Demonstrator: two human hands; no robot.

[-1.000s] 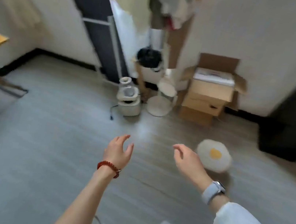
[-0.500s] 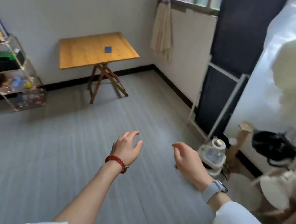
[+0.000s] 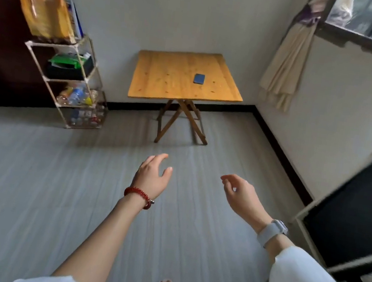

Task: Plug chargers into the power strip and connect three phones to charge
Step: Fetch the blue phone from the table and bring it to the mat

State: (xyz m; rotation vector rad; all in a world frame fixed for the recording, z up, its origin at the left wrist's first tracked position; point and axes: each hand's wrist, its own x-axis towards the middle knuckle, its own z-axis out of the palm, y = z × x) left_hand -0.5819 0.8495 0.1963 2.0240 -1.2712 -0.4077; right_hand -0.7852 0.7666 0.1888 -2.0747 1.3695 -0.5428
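Where grey floor [image 3: 28,189] meets wall, a phone [image 3: 199,78] tops the table [image 3: 164,82] — both hands' fingers [image 3: 160,157] released.

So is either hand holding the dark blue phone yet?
No, the dark blue phone lies on the wooden folding table, while the left hand and right hand hold nothing.

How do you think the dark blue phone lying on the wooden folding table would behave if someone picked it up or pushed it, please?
The phone looks thin, flat and stiff, so it should lift as one rigid piece. Lying flat on the smooth table, it would probably slide rather than roll or tip. Its slim edges may make lifting fiddly for fingers; it looks light.
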